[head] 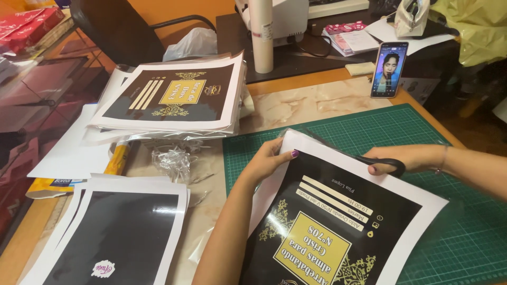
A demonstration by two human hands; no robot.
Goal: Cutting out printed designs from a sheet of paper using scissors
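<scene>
Black and gold, the printed sheet [338, 221] lies tilted over the green cutting mat [449, 237], which rests on the surface [311, 103]. Its long axis runs from the lower left toward the upper right, and the print is upside down for me, so the top of the design points toward my body. My left hand [266, 161] holds the upper left edge of the sheet, fingers [288, 154] closed on the white margin. My right hand [398, 157] grips the black scissors [383, 163] at the upper right edge; the fingers are wrapped around the handles, and I cannot tell how the blades stand. A stack of similar prints [174, 97] sits at the far left, well apart. Another pile with black pages [113, 237] lies near my left arm. A phone [389, 69] leans upright behind the mat.
</scene>
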